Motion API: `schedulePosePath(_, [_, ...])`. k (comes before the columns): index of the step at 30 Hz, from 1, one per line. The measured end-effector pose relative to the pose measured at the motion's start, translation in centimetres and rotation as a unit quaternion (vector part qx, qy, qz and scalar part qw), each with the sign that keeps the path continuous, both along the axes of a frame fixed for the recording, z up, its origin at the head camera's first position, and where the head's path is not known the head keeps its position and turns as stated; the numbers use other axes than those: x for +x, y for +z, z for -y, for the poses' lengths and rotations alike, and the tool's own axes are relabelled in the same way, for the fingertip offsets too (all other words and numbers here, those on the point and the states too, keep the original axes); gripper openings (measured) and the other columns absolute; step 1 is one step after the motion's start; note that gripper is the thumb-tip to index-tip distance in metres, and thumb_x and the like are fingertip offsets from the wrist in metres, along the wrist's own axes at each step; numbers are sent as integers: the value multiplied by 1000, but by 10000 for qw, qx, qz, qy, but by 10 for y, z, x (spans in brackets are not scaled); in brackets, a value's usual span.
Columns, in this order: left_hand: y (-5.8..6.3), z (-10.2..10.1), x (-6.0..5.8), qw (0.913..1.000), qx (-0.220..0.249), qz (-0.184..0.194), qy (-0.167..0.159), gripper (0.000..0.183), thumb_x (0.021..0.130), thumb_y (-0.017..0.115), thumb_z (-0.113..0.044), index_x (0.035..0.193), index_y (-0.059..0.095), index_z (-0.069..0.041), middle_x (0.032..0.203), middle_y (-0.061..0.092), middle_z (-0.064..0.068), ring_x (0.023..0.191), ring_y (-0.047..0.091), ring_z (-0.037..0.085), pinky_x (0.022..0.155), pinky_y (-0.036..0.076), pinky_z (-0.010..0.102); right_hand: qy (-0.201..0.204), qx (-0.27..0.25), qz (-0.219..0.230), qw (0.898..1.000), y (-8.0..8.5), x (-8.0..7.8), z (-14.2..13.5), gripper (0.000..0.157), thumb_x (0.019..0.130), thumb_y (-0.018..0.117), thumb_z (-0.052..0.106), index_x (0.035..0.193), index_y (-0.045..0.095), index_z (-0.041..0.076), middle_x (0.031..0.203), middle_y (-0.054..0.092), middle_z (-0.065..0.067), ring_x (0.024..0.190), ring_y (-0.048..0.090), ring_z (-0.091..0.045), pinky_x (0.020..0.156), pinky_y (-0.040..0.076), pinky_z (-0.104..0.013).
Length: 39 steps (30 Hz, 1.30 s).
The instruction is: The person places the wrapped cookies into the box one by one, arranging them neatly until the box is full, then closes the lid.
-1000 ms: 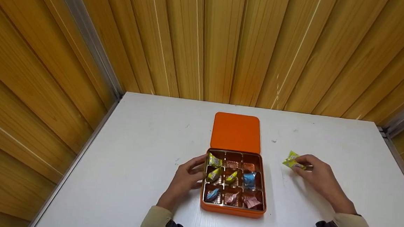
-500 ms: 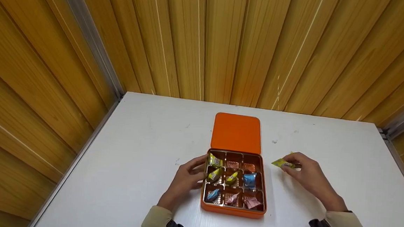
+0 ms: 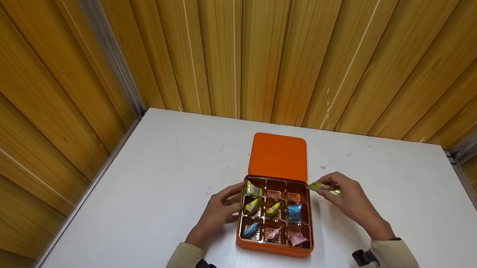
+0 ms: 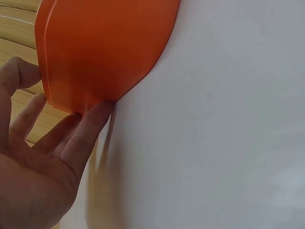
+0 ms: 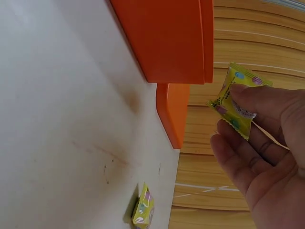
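My right hand point(image 3: 348, 196) pinches a yellow wrapped candy point(image 5: 238, 102) between thumb and fingers, at the right rim of an orange tin point(image 3: 273, 249). In the tin, a divided brown tray holds yellow candies point(image 3: 253, 206) in the left and middle compartments, a blue candy point(image 3: 294, 212) at middle right and another at near left. Pink candies point(image 3: 297, 238) lie in the near middle and near right compartments. My left hand point(image 3: 216, 211) rests its fingertips and thumb against the tin's left side. Another yellow candy point(image 5: 144, 210) lies on the table in the right wrist view.
The orange lid point(image 3: 278, 155) lies flat behind the tin, right at its far edge. Both stand on a white table point(image 3: 179, 155). Yellow wood-look panels point(image 3: 260, 52) wall in the back and left side, with a metal strip point(image 3: 102, 51) at the corner.
My right hand has moved left with the yellow candy, from the table at right up to the tin's far right corner. The left hand and the tin have stayed put.
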<state>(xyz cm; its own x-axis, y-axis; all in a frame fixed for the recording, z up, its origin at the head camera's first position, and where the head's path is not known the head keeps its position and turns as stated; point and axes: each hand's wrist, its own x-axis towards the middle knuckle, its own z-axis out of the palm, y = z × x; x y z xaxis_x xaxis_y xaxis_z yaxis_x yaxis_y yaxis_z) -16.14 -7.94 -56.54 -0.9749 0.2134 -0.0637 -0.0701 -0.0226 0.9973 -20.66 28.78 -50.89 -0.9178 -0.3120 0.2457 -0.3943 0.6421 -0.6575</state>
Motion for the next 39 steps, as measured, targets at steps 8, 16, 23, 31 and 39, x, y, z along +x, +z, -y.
schedulePosePath(8, [0,0,1,9999,-100,17,-4,60,99,69,-9,156,57,-21,156,55,11,130,63,32,82,63,45,277,-23,-198,9994,1,-4,21,23,91,82,1,111,74,10,106,71,1,99,73,-26,90,61,-48])
schedulePosePath(16, [0,0,0,10000,-71,18,4,60,99,70,-9,156,57,-20,156,55,11,128,64,32,83,63,45,438,63,-110,9990,7,-7,35,22,94,81,4,113,74,12,108,70,1,102,73,-25,91,60,-49])
schedulePosePath(23, [1,0,0,9999,-117,38,85,60,98,71,-10,155,58,-20,155,55,11,128,64,33,82,63,46,771,139,-128,9968,11,-11,48,23,92,82,2,112,74,11,105,69,2,100,72,-23,90,61,-46])
schedulePosePath(31, [0,-1,0,9999,-51,65,100,60,97,71,-8,155,59,-20,155,55,12,133,60,36,83,63,47,1003,327,-136,9943,14,-13,63,20,93,82,5,110,73,10,102,68,2,92,68,-19,82,60,-40])
schedulePosePath(39, [0,-2,0,9999,34,77,94,60,97,71,-7,155,59,-16,153,56,14,133,60,36,84,63,48,1282,378,-39,9910,14,-16,72,17,95,80,5,110,73,10,102,68,0,93,69,-20,80,60,-41])
